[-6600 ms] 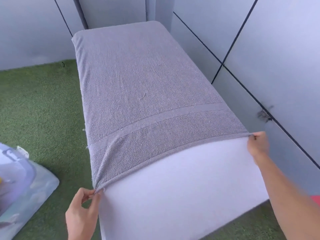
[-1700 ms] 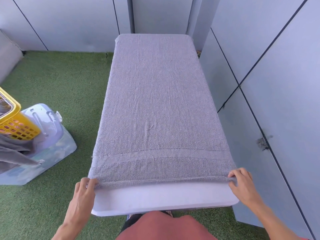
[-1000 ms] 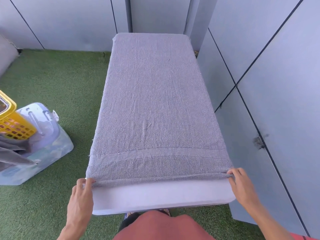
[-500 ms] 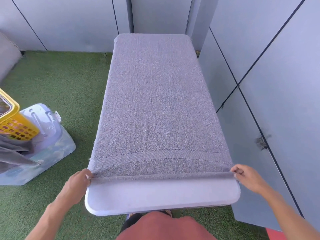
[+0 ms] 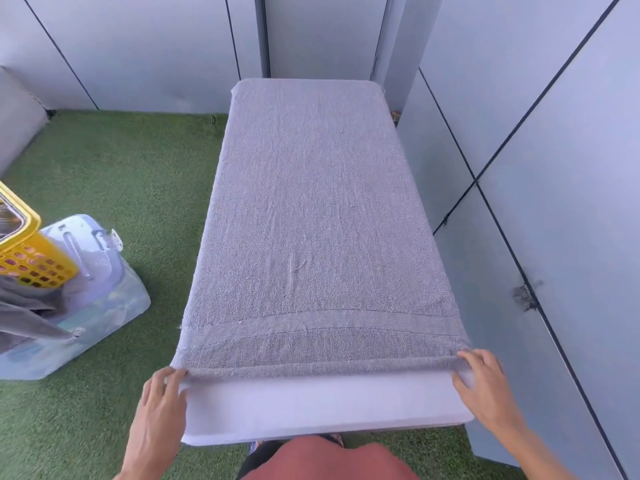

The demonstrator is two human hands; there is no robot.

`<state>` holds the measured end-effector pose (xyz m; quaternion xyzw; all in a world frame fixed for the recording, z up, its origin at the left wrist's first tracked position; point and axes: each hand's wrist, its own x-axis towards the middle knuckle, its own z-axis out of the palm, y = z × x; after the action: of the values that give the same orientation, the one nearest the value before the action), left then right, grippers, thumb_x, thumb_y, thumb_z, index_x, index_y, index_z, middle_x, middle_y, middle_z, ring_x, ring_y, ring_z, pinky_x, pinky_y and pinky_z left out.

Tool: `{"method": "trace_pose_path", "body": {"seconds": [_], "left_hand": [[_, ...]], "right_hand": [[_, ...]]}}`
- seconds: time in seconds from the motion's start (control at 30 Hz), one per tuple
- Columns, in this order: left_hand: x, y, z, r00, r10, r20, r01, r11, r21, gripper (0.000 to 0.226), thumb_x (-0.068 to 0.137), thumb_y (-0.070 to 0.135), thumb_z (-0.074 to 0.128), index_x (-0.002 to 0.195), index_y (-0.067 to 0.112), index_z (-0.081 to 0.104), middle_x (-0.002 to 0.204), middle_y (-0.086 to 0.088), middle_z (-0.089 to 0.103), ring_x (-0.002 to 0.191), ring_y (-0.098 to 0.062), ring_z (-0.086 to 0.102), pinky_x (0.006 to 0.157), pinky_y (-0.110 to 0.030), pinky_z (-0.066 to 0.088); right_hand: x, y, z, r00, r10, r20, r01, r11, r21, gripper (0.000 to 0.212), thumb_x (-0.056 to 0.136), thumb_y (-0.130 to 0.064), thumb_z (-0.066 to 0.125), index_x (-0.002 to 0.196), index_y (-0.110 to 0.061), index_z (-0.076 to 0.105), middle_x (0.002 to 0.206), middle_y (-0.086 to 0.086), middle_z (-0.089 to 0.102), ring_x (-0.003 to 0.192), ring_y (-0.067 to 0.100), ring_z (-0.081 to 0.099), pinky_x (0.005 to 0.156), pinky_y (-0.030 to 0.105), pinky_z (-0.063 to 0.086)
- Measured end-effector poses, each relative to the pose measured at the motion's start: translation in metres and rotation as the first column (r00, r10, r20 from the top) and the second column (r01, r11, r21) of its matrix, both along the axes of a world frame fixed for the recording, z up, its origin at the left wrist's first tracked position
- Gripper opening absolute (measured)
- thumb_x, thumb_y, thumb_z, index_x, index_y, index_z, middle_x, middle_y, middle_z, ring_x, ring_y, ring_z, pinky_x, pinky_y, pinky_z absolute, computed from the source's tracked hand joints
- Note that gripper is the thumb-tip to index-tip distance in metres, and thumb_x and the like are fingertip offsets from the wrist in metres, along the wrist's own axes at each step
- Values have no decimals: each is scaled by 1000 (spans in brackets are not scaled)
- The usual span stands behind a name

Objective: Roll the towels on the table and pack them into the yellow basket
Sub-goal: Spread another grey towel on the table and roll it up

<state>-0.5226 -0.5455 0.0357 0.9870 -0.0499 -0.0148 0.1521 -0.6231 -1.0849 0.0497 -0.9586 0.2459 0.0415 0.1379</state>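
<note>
Both hands, left hand (image 5: 157, 403) and right hand (image 5: 485, 389), have tucked the towel (image 5: 311, 220)'s near edge into a first small turn on the table (image 5: 311, 414), fingers flat pressing it; rolling barely begun, yellow basket (image 5: 24, 251) waiting on the floor.

A grey terry towel (image 5: 311, 220) lies flat along the white table (image 5: 322, 414) at frame centre; a yellow perforated plastic basket (image 5: 33, 261) stands at left edge.
</note>
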Motion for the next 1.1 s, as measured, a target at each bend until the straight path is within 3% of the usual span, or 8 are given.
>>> {"method": "trace_pose_path", "body": {"seconds": [0.23, 0.37, 0.43, 0.53, 0.63, 0.77, 0.97, 1.1], "left_hand": [[27, -3, -2, 999, 28, -22, -27, 999, 36, 42, 72, -20, 60, 108, 3, 60, 101, -8, 54, 92, -29, 53, 68, -42, 52], [23, 11, 0, 998, -15, -62, 20, 996, 86, 56, 61, -27, 64, 104, 8, 59, 94, -3, 56, 84, -28, 56, 64, -38, 50], [17, 19, 6, 993, -64, -101, 70, 996, 61, 57, 63, -23, 66, 104, 16, 58, 96, 3, 55, 87, -25, 56, 67, -34, 47], [25, 20, 20, 972, 29, -233, -44, 997, -59, 28, 88, -1, 57, 108, 18, 61, 102, 2, 63, 91, -17, 55, 73, -31, 45], [52, 22, 31, 912, 116, -393, -199, 964, -176, 18, 84, 7, 69, 100, 14, 63, 88, -2, 71, 80, -19, 65, 73, -33, 52], [76, 21, 47, 871, 143, -471, -236, 961, -144, 12, 72, 14, 81, 71, 21, 71, 67, 2, 71, 65, -16, 66, 59, -26, 51], [65, 7, 40, 973, 107, -203, -114, 993, -23, 10, 77, 9, 76, 81, 17, 70, 78, 0, 55, 74, -22, 53, 62, -36, 43], [26, -8, 24, 994, 71, -88, -71, 997, -6, 23, 80, -5, 64, 98, 9, 65, 97, -6, 58, 90, -28, 53, 63, -41, 49]], "right_hand": [[18, 1, -1, 999, 2, 41, 1, 998, -63, 37, 76, 22, 57, 107, 2, 65, 101, 14, 62, 98, 35, 57, 88, 37, 41], [3, -8, 2, 999, 28, -18, -29, 996, -81, 47, 72, 26, 55, 109, -1, 66, 98, 11, 66, 96, 34, 61, 81, 42, 50], [-12, -20, 5, 995, 84, -63, -89, 992, -88, 51, 73, 24, 57, 113, -6, 65, 103, 7, 65, 100, 30, 61, 82, 38, 50], [-11, -24, 18, 980, 114, -166, -118, 993, -12, 35, 91, -1, 48, 118, -21, 58, 107, 8, 60, 99, 27, 56, 78, 35, 42], [17, -29, 26, 981, 80, -179, -70, 996, 61, 14, 94, -10, 49, 99, -20, 58, 97, 13, 66, 85, 29, 60, 66, 33, 39], [35, -42, 28, 995, -5, -100, 14, 996, 92, 35, 79, -1, 71, 71, -30, 54, 73, 0, 66, 77, 29, 65, 72, 38, 49], [30, -25, 20, 997, -73, 26, 70, 994, 82, 36, 76, 12, 63, 71, -23, 54, 76, 5, 58, 70, 29, 60, 66, 39, 49], [14, -5, 14, 996, -73, 47, 72, 997, 37, 22, 75, 12, 64, 94, -1, 65, 93, 15, 60, 86, 37, 60, 76, 42, 48]]}}
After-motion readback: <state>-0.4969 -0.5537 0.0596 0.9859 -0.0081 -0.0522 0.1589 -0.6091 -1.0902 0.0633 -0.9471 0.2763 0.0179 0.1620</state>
